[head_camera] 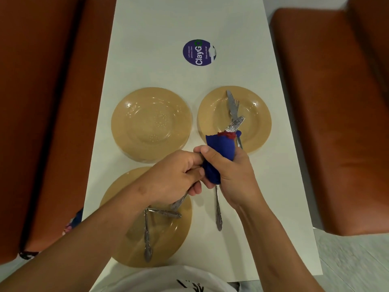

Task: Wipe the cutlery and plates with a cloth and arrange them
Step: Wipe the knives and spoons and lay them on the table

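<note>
White table (168, 28), brown benches either side. Three tan plates: far-left plate (151, 124) bare; far-right plate (259, 121) carrying a knife (231, 104); near plate (168, 239) with cutlery. Right hand (229, 171) clenches a blue cloth (219, 152) round a utensil, ornate handle (234, 124) poking out. Left hand (176, 178) grips its other end. One piece (218, 209) lies on the table.

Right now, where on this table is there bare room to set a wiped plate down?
The far end beyond the ClayGo sticker is bare. The near right corner beside the lone utensil is free too. The middle is crowded by three tan plates.
</note>
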{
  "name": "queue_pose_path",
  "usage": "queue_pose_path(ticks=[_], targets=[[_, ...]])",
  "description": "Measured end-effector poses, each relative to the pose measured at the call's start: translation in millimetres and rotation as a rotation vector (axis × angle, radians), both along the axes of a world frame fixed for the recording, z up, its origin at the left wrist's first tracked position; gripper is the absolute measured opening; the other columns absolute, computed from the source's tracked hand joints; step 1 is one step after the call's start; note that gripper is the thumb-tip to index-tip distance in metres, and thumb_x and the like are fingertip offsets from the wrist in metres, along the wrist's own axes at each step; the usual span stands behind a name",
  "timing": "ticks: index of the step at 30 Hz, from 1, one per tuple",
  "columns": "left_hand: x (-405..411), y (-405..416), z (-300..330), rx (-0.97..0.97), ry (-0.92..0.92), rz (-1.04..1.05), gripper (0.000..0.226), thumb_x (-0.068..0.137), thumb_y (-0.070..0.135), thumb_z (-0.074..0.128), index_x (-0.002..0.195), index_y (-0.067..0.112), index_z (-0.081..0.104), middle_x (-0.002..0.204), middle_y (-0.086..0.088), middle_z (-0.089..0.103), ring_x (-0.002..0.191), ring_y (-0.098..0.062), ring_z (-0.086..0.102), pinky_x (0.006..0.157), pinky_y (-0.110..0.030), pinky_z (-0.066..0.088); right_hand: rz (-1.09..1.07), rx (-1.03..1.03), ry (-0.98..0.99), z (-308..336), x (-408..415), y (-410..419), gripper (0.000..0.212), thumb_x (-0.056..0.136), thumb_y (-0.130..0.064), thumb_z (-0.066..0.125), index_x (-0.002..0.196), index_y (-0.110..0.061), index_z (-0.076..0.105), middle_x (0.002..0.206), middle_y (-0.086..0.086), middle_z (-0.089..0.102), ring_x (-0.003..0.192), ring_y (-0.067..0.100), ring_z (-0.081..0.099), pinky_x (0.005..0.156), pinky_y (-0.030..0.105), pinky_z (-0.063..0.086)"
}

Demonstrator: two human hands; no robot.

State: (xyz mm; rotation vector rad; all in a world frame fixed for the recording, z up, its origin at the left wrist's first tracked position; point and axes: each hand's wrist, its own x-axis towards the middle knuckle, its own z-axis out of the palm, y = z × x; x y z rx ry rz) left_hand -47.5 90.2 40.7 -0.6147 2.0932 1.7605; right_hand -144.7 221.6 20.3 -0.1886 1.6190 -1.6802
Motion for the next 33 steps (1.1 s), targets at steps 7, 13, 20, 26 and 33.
queue_pose_path(ticks=[7, 13, 20, 26, 33], targets=[[-1, 4, -5, 0.03, -0.036, 0.132, 0.022, 0.106, 0.007, 0.054, 0.102, 0.01, 0.076, 0.088, -0.003, 0.081, 0.073, -0.011, 0.074, 0.075, -0.031, 0.065, -0.062, 0.007, -0.062, 1, 3, -5, 0.016, 0.099, -0.015, 0.069, 0.092, -0.002, 0.074, 0.083, 0.018, 0.07, 0.066, 0.031, 0.058, 0.051, 0.031, 0.042], [4, 6, -4, 0.123, -0.04, 0.196, 0.02, 0.104, 0.011, 0.059, 0.098, 0.017, 0.077, 0.091, 0.0, 0.082, 0.07, -0.011, 0.071, 0.067, -0.023, 0.06, -0.13, -0.049, -0.013, 13, -33, -4, 0.016, 0.102, -0.016, 0.065, 0.091, -0.007, 0.073, 0.086, 0.014, 0.074, 0.078, 0.031, 0.071, 0.075, 0.05, 0.054], [5, 3, -3, 0.184, -0.029, 0.28, 0.017, 0.102, 0.014, 0.062, 0.098, 0.012, 0.078, 0.091, -0.005, 0.082, 0.068, -0.013, 0.069, 0.064, -0.023, 0.058, -0.255, -0.182, -0.094, 21, -38, -14, 0.012, 0.103, -0.014, 0.063, 0.096, -0.008, 0.071, 0.094, 0.007, 0.073, 0.085, 0.02, 0.073, 0.08, 0.041, 0.06], [3, 3, -3, 0.192, -0.017, 0.303, 0.019, 0.103, 0.014, 0.06, 0.094, 0.012, 0.077, 0.09, -0.004, 0.082, 0.066, -0.012, 0.069, 0.063, -0.025, 0.056, -0.145, -0.082, -0.064, 8, -6, -16, 0.014, 0.101, -0.017, 0.068, 0.099, -0.005, 0.075, 0.092, 0.018, 0.074, 0.084, 0.033, 0.072, 0.083, 0.053, 0.057], [-2, 7, 0, 0.182, 0.013, 0.283, 0.018, 0.104, 0.017, 0.06, 0.098, 0.014, 0.077, 0.089, -0.002, 0.082, 0.065, -0.012, 0.068, 0.061, -0.023, 0.055, -0.205, -0.084, 0.061, 31, -46, -12, 0.016, 0.102, -0.013, 0.064, 0.088, -0.015, 0.072, 0.077, -0.002, 0.075, 0.072, 0.013, 0.074, 0.071, 0.04, 0.059]])
